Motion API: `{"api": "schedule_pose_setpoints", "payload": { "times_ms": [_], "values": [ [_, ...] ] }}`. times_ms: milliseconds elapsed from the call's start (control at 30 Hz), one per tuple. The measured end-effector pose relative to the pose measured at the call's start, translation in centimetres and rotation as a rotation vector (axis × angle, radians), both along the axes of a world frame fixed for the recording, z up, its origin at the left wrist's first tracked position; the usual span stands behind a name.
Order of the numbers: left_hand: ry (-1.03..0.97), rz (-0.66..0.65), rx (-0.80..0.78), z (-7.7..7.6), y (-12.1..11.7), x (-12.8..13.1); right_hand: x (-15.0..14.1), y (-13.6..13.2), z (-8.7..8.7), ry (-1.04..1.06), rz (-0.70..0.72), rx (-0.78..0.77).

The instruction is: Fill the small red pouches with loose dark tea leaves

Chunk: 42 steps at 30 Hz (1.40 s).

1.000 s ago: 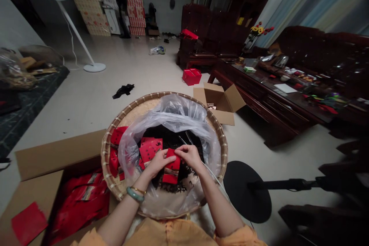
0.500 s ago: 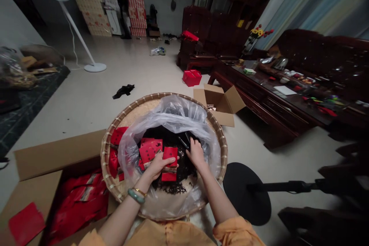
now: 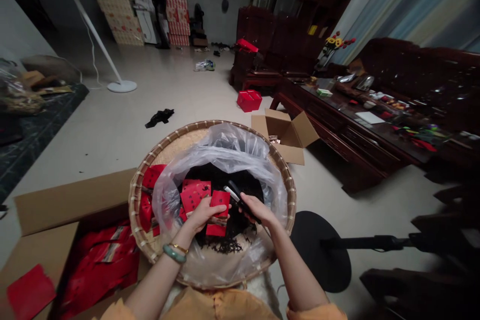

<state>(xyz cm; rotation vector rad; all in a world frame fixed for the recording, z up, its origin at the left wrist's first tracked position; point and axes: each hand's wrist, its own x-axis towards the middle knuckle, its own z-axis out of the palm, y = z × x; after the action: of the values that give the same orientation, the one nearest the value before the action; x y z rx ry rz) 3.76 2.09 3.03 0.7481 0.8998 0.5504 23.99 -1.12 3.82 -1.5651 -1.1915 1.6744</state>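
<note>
Left hand pinches a red packet between thumb and fingers, packet upright-ish, its lower end just above the dark loose leaves. Right hand is just beside it, fingers closed around the handle of a black tool with a silver end; kind of tool can't be told. Both hands sit over a clear plastic bag lining a round bamboo tray, and the leaves lie in the bag. More red packets lean against the leaves on the left side of the bag, partly overlapping. A cardboard box sits at the lower left, touching the tray edge, full of red packs. A smaller open box touches the far rim. A round black stand base lies right of the tray. Beyond, on the pale tile floor, are a black cloth, a red box and a white fan. A dark wooden table with clutter runs along the right, sofa behind it.
</note>
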Motion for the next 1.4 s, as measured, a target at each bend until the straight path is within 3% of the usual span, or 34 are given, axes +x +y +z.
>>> {"api": "schedule_pose_setpoints", "payload": {
  "times_ms": [333, 633, 767, 1067, 1400],
  "values": [
    [0.09, -0.066, 0.051, 0.8, -0.1, -0.1, -0.5, 1.6, 3.4, -0.354, 0.211, 0.388],
    [0.075, -0.037, 0.137, 0.0, -0.1, -0.4, -0.9, 2.0, 3.5, -0.403, 0.303, 0.388],
    [0.09, -0.028, 0.148, -0.3, 0.0, -0.4, -0.9, 2.0, 3.2, -0.402, 0.27, 0.408],
    [-0.131, 0.132, 0.091, 0.2, 0.9, -0.3, -0.9, 2.0, 3.0, -0.373, 0.247, 0.415],
    [-0.141, 0.142, 0.081, -0.1, 1.5, 0.0, -1.0, 1.9, 3.2, -0.407, 0.205, 0.379]
  ]
}}
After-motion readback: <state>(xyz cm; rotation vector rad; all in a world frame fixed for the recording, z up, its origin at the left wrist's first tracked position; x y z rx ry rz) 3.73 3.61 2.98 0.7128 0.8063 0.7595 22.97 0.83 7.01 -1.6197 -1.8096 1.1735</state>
